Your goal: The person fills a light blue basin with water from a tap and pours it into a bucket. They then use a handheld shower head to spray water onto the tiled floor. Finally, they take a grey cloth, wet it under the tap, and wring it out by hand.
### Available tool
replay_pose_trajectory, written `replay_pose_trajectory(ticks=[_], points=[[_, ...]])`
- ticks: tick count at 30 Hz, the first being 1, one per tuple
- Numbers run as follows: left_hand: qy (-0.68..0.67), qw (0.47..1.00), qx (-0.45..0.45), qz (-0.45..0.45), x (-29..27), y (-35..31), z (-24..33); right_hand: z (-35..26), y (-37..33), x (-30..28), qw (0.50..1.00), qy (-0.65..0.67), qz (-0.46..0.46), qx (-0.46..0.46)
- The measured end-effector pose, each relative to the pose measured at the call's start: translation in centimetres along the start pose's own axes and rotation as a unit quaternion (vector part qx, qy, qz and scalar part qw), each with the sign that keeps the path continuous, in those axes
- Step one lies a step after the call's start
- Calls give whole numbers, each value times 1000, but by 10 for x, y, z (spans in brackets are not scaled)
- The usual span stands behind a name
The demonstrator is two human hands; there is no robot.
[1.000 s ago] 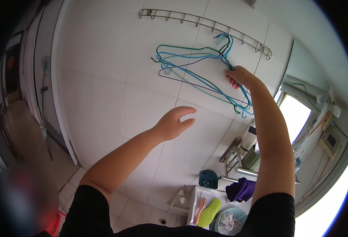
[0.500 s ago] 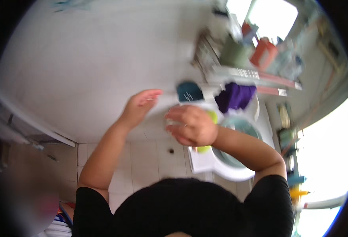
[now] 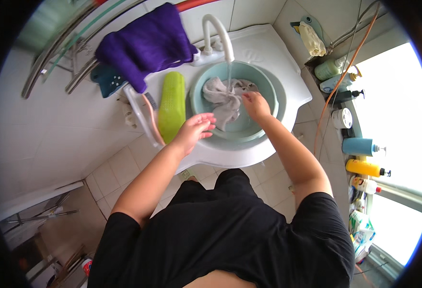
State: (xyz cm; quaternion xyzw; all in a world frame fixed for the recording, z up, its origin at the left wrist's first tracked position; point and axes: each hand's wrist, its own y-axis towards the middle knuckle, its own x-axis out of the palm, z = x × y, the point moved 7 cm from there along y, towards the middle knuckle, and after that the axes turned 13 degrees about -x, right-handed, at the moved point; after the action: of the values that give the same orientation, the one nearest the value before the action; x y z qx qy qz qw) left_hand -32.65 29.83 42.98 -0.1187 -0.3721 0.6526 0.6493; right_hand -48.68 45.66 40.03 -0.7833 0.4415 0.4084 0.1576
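Note:
A round pale green-blue basin sits in the white sink, with water in it. Bunched up inside is a wet greyish-white cloth. From the white curved faucet a stream of water falls onto this cloth. My right hand reaches over the basin, its fingers closed at the cloth's right edge. Over the basin's near left rim, my left hand is open and empty, its fingers spread.
Left of the basin, a lime-green washboard and a pinkish brush lie on the sink. A purple towel hangs over metal rails. Several bottles, among them a blue bottle and a yellow bottle, line the right windowsill.
The view has swung from the wall at the left to the sink. Both hands, earlier raised in front of the wall, are now over the basin, the right one at the cloth.

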Motion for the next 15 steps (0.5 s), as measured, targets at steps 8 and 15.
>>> replay_pose_trajectory(ticks=[8, 15], points=[[-132, 952, -36, 274, -16, 108, -33, -50, -34, 93, 896, 47, -383, -218], [-60, 975, -49, 208, 0, 161, -36, 24, 60, 27, 942, -190, -124, -247]])
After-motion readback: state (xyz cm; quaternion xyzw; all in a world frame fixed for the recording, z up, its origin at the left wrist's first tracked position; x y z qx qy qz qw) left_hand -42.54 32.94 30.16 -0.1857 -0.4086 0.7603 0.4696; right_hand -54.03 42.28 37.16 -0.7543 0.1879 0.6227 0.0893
